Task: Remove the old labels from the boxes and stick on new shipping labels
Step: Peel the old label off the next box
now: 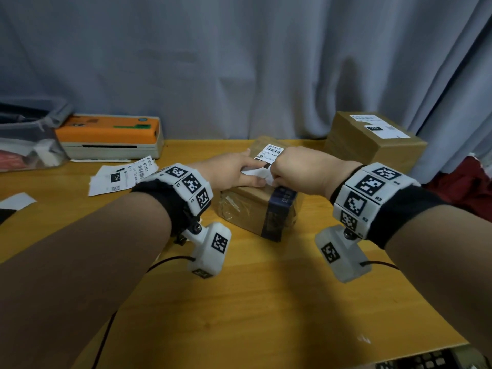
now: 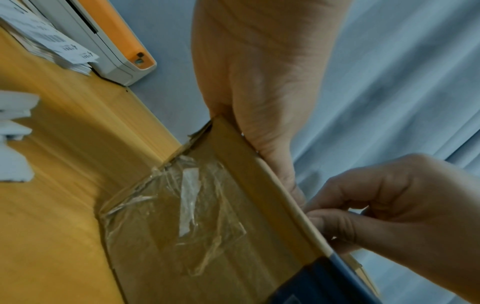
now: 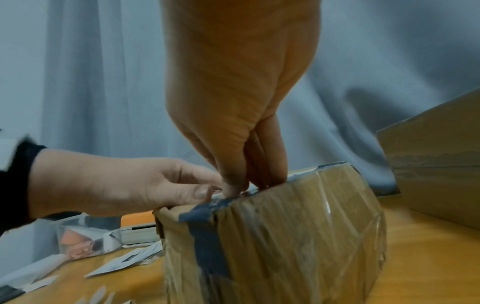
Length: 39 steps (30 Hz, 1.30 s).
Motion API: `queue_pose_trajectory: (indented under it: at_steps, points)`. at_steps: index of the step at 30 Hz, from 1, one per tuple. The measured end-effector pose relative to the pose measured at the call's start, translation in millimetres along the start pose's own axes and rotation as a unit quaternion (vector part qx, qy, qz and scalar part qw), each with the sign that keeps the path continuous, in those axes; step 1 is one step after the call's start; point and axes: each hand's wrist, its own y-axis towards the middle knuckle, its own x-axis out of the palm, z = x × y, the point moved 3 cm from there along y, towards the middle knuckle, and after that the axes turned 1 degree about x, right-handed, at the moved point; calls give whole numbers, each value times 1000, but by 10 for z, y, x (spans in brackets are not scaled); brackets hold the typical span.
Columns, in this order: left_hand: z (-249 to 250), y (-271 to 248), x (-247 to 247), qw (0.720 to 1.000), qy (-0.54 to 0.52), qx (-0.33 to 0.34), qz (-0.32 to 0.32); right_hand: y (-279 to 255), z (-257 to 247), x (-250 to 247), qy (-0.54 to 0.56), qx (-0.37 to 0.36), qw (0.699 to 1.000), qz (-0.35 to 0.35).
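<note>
A small taped cardboard box with a dark blue band stands mid-table, also seen in the left wrist view and the right wrist view. On its top is a white barcode label, whose near part is lifted and curled. My left hand lies on the box top with straight fingers, holding it down beside the label. My right hand is curled at the near top edge, where its fingertips pinch the label's lifted edge. The pinch itself is mostly hidden by the hands.
A larger labelled box stands at the back right. An orange-and-white label printer sits at the back left, with loose labels in front of it and a clear plastic bin beside it. A grey curtain hangs behind.
</note>
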Motion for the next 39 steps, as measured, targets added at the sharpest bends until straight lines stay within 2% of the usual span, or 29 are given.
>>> queue_pose_trajectory:
  at_steps: [2, 7, 13, 15, 21, 29, 39]
  points:
    - [-7, 5, 3, 1000, -3, 4, 3, -13, -8, 7, -9, 1, 1000, -9]
    - [-40, 42, 24, 1000, 12, -11, -5, -12, -14, 27, -32, 21, 999, 31]
    - [-57, 35, 20, 1000, 0, -18, -2, -145, 190, 39, 139, 16, 986, 92]
    - [-52, 28, 15, 1000, -4, -18, 1, -187, 186, 83, 161, 17, 982, 95]
    - [-40, 22, 10, 1000, -6, -12, 6, -120, 110, 62, 127, 5, 990, 66]
    - [-78, 42, 22, 1000, -19, -7, 2, 7, 52, -22, 77, -2, 997, -13]
    - [-63, 37, 28, 1000, -14, -13, -4, 37, 20, 3, 24, 20, 999, -20]
